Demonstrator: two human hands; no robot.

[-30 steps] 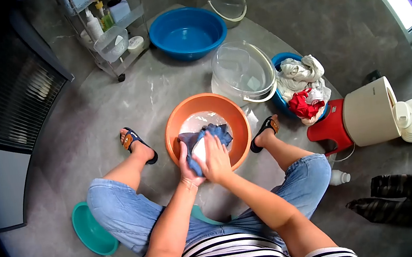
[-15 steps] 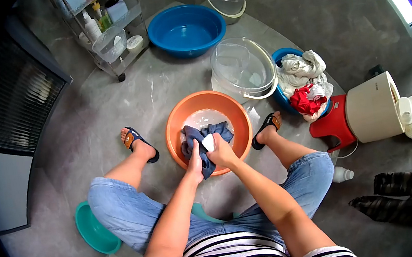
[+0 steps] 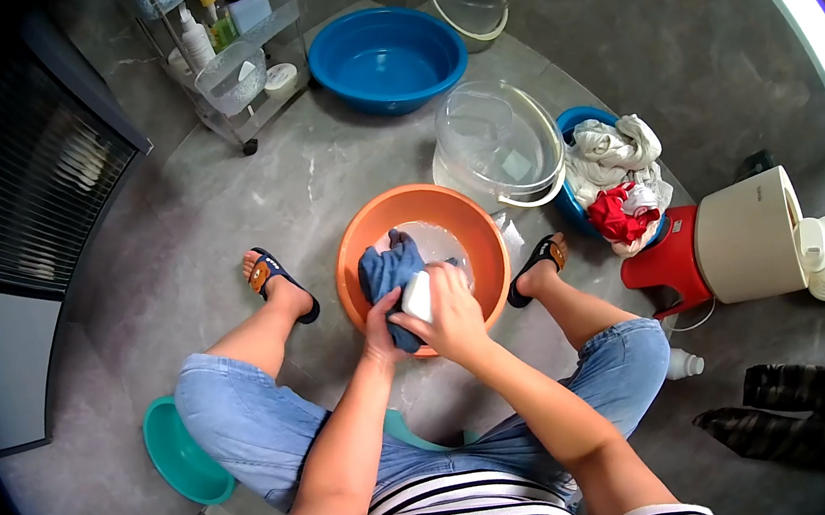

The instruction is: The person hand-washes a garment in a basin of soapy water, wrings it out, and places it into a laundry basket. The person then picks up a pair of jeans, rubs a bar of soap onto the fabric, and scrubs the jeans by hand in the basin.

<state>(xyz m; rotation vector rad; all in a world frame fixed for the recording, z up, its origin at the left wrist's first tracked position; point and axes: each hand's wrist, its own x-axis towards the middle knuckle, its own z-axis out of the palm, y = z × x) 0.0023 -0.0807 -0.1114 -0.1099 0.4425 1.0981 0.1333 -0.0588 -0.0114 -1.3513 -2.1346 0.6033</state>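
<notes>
An orange basin (image 3: 484,240) with sudsy water stands on the floor between my feet. Over its near side, my left hand (image 3: 381,329) is closed on a blue-grey cloth (image 3: 392,270), which bunches up above the water. My right hand (image 3: 451,312) grips a white bar (image 3: 417,297), probably soap, against the cloth. The two hands are close together, and the lower end of the cloth hangs between them.
Beyond the basin are a blue basin (image 3: 390,59) and a clear bucket (image 3: 496,138). White and red clothes (image 3: 613,151) fill another basin at right, beside a red-and-cream appliance (image 3: 747,237). A wheeled rack (image 3: 248,124) stands back left; a teal basin (image 3: 184,452) lies near left.
The cloth has been lifted and gathered toward the left side of the orange basin. The bar, earlier partly covered by my right hand, now shows in its grip; the view has shifted slightly.
</notes>
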